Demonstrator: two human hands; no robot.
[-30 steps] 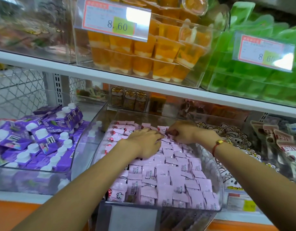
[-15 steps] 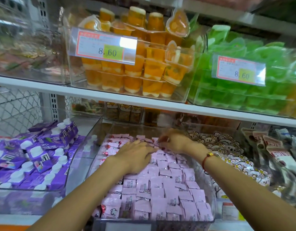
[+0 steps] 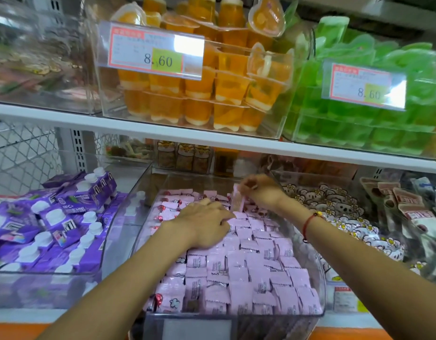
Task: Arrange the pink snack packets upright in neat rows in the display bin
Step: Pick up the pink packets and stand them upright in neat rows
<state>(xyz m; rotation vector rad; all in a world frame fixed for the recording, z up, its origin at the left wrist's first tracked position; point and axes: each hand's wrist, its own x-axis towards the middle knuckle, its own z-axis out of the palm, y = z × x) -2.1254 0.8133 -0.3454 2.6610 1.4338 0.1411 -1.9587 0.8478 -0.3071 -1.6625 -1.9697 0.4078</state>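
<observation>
Pink snack packets (image 3: 239, 271) fill clear display bin (image 3: 321, 285) on lower shelf; front rows upright, neat; back-left packets lie loose, red-printed faces up. Right hand (image 3: 263, 192) at bin's back, grip pinching one packet (image 3: 237, 201), lifted upright above rows. Left hand (image 3: 207, 224) flat, fingers together, pressing on mid rows. Step: seating back-row packet. Next likely needs gap opened, packet slid in upright. Versus second ago: packet raised clear of rows; camera tilted up.
</observation>
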